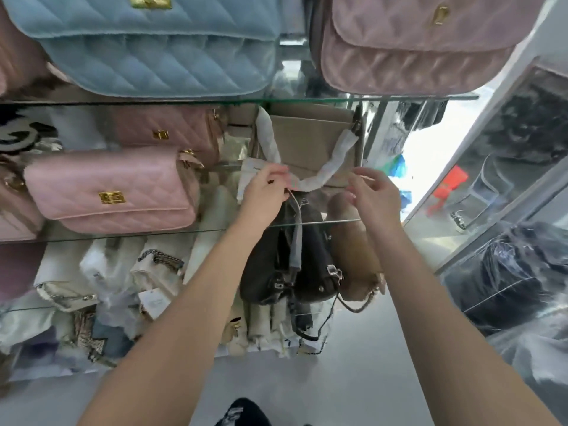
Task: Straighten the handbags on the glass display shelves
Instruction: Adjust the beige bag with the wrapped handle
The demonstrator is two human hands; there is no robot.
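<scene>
A beige handbag (310, 139) stands on the middle glass shelf (322, 223), its strap (332, 167) wrapped in white paper and drooping in front. My left hand (267, 192) pinches the wrapped strap at its lowest point, beside a white paper tag (250, 176). My right hand (372, 195) hovers at the strap's right side with fingers curled, pinching something thin; what it is cannot be made out. Pink quilted bags (113, 192) sit to the left on the same shelf.
A light blue quilted bag (153, 47) and a mauve one (415, 47) sit on the upper glass shelf (399, 98). Black bags (292, 265) and a brown bag (353, 256) lie below. White and patterned bags crowd the lower left. Plastic-wrapped goods stand at right.
</scene>
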